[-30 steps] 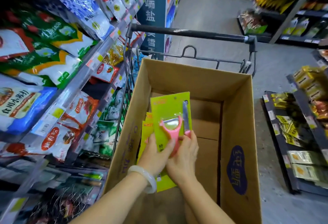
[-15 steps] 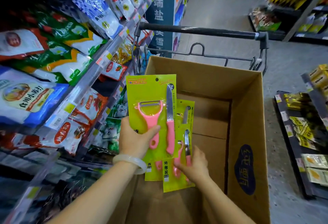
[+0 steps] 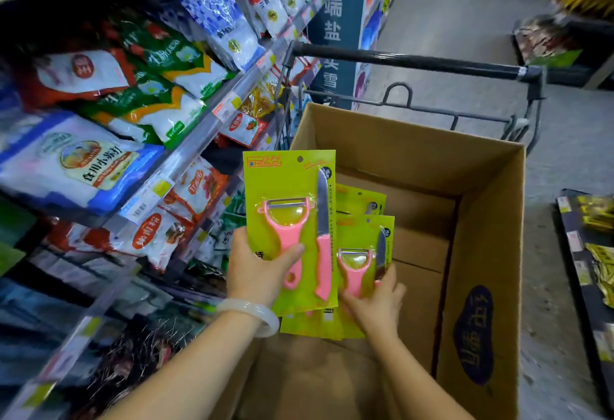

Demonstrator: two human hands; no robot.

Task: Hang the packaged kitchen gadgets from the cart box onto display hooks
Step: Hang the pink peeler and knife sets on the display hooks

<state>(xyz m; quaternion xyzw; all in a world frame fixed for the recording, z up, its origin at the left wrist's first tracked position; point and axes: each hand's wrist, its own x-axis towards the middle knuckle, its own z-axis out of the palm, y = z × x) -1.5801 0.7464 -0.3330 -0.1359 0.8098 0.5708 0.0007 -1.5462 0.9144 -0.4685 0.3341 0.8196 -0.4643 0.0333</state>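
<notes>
The left hand (image 3: 262, 273) grips the front peeler-and-knife card (image 3: 289, 187) upright above the cardboard box (image 3: 478, 253) in the cart, thumb across the pink peeler; the right hand (image 3: 375, 303) holds a second card (image 3: 363, 236) lower, with more behind. Best to keep the punched hole at the card's top uncovered and level, and separate one card before seeking a hook; none is visible here

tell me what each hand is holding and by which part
The left hand grips the front peeler-and-knife pack at its lower left, thumb across the peeler handle. The right hand holds the packs behind near their lower ends.
</notes>
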